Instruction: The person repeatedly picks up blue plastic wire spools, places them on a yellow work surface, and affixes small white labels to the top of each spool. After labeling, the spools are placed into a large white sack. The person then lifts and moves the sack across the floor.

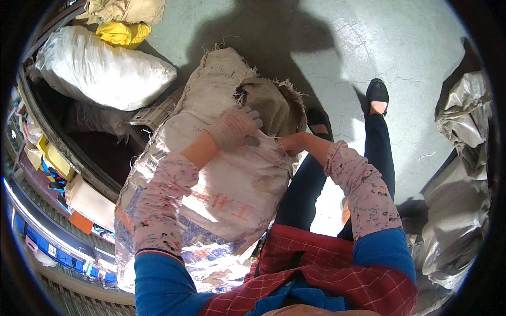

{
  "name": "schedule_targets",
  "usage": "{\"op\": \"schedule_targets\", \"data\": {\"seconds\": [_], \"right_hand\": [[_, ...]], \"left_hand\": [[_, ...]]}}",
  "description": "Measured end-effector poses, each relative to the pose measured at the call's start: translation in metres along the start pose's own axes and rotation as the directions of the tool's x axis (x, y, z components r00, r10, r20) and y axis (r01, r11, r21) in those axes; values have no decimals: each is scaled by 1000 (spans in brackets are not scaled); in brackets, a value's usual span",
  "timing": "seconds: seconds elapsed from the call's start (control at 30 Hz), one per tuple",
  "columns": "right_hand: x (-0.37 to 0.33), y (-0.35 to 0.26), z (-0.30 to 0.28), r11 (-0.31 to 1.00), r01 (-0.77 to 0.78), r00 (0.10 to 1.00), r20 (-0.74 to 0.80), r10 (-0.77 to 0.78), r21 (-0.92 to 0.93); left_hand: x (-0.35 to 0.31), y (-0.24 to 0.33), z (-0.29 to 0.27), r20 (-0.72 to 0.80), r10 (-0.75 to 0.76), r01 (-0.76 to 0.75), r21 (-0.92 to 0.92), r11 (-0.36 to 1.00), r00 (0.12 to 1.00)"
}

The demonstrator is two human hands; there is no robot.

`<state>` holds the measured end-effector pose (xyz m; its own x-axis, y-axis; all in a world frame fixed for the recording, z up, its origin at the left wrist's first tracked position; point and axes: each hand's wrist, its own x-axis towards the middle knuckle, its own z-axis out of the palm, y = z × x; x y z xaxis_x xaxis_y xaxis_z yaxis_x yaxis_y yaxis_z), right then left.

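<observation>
A large, full woven sack (237, 174), off-white with faded red marks, stands upright in front of me. Its frayed mouth has a brown inner flap (269, 108) folded over at the right. My left hand (232, 128), in a pinkish striped knit glove with grey fingertips, lies over the sack's upper part with bent fingers gathering the cloth beside the flap. Close by on the right, my right hand (293, 142) is closed on the sack's edge below the flap. Its fingertips are partly hidden in the folds.
At the upper left, a stuffed white plastic bag (105, 68) and a yellow bag (124, 34) rest near a beige crate (157, 111). A dark curved rim (68, 150) runs along the left. Grey-white sacks (456, 210) line the right side. My feet are on the pale green floor (416, 121).
</observation>
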<state>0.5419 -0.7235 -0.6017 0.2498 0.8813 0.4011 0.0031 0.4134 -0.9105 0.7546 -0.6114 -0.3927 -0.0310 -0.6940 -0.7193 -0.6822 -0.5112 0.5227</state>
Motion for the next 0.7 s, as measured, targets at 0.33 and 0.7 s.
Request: {"op": "schedule_targets", "data": {"seconds": [0.33, 0.7], "right_hand": [[17, -54, -27, 459, -395, 790, 40, 611, 796], [-19, -104, -53, 410, -553, 631, 43, 775, 726]], "left_hand": [[19, -23, -13, 461, -176, 265, -134, 955, 870], [35, -27, -32, 568, -136, 318, -235, 918, 812]]}}
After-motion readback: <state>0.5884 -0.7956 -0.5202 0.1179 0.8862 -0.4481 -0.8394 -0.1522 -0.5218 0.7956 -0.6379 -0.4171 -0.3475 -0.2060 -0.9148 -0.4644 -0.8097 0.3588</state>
